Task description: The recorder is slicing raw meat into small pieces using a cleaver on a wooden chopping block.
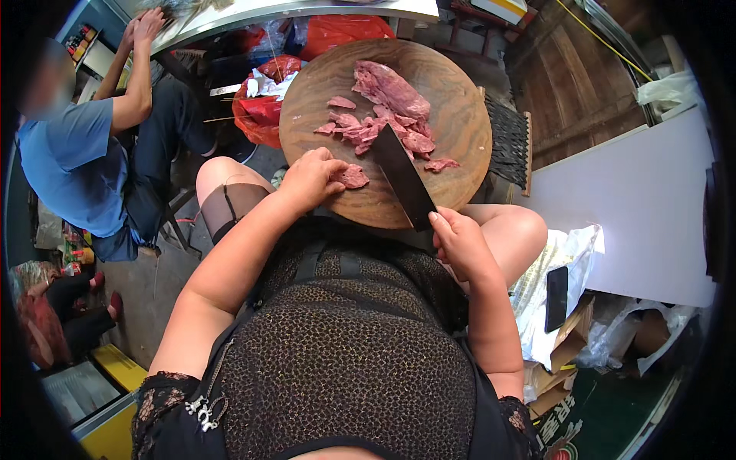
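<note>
A thick round wooden chopping block (460,115) stands before my knees. My right hand (457,238) grips the handle of a dark-bladed cleaver (405,181), whose blade slants up and to the left over the block. At the block's near left edge, the fingers of my left hand (313,178) pinch a thin slice of reddish meat (352,176). Beyond the blade lies a heap of cut meat slices (362,129), partly covered by it. A large uncut piece of meat (394,89) rests behind the heap, towards the block's far side.
A person in a blue shirt (69,149) sits at the left, hands at a white-topped table (241,23). Red plastic bags (256,118) lie left of the block. Close on its right is a woven-seat stool (509,141). A phone (556,299) lies on a white bag at my right.
</note>
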A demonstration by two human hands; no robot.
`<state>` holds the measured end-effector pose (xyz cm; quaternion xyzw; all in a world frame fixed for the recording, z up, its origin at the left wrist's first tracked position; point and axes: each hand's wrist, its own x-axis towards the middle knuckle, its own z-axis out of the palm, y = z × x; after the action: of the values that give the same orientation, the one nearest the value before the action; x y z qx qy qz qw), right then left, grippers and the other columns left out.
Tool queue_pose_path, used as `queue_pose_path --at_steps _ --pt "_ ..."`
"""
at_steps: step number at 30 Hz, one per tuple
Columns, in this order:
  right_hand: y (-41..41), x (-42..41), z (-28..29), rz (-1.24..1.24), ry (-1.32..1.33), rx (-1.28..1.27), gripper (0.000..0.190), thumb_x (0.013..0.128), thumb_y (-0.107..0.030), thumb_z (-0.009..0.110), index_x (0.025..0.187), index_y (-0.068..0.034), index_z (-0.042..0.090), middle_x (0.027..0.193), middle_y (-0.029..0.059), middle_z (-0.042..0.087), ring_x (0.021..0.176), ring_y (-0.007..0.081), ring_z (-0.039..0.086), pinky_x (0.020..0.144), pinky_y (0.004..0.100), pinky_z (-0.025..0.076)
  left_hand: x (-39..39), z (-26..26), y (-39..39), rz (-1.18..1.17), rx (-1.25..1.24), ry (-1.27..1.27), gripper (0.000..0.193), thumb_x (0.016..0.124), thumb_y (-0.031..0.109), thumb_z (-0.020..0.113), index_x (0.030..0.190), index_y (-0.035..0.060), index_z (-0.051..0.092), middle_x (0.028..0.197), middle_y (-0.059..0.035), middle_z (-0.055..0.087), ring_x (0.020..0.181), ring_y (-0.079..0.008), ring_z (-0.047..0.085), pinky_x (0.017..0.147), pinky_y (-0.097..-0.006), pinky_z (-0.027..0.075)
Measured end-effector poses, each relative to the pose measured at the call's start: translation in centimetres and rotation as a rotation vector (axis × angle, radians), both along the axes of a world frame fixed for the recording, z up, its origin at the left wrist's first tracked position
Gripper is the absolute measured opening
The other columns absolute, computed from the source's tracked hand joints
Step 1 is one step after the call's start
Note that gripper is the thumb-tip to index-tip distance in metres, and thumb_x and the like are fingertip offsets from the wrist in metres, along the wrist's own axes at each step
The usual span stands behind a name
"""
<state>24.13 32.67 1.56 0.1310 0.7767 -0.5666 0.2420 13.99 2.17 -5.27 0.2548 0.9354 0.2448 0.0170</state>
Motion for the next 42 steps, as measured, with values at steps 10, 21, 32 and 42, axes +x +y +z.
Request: queue_pose_path --at_steps 10,21,32,42 --pt "-0.1 0.4 -0.3 -0.002 0.022 0.017 0.025 0.104 -0.028 0.054 0.111 -0.006 0.066 0.066 -0.0041 0.051 0.052 0.0065 0.046 0.047 0.0223 0.041 1.3 1.1 -1.2 -0.084 0.131 0.064 0.024 0.076 0.017 0.081 0.099 0.0119 0.074 0.097 -0.0098 0.064 0.096 -0.0318 0.062 0.082 -0.0399 0.051" --pt "0.1 0.3 -0.6 -0.01 -0.004 0.022 0.026 0.104 -0.028 0.054 0.112 -0.006 0.065 0.066 -0.0036 0.051 0.052 0.0068 0.047 0.046 0.0224 0.04 -0.7 -0.2 -1.1 0.344 1.046 -0.951 0.021 0.098 0.014 0.066 0.116 0.0026 0.064 0.095 -0.0028 0.07 0.075 -0.0094 0.067 0.068 -0.0242 0.059" --pt "-0.1 0.4 -0.5 0.011 0.025 0.06 0.028 0.104 -0.029 0.052 0.111 -0.006 0.066 0.064 -0.0019 0.052 0.052 0.009 0.049 0.049 0.0258 0.042 -1.1 -0.8 0.1 0.377 0.627 -0.745 0.018 0.096 0.016 0.069 0.107 0.0026 0.068 0.086 -0.0005 0.068 0.069 -0.0069 0.062 0.059 -0.023 0.053" --pt "0.2 0.5 -0.8 0.011 0.042 0.021 0.025 0.105 -0.028 0.053 0.111 -0.007 0.065 0.065 -0.0044 0.05 0.051 0.0068 0.046 0.045 0.0226 0.039 -0.6 1.5 0.8 0.324 1.02 -0.777 0.014 0.096 0.014 0.068 0.105 0.0031 0.069 0.085 -0.0006 0.068 0.07 -0.0071 0.062 0.059 -0.0243 0.053"
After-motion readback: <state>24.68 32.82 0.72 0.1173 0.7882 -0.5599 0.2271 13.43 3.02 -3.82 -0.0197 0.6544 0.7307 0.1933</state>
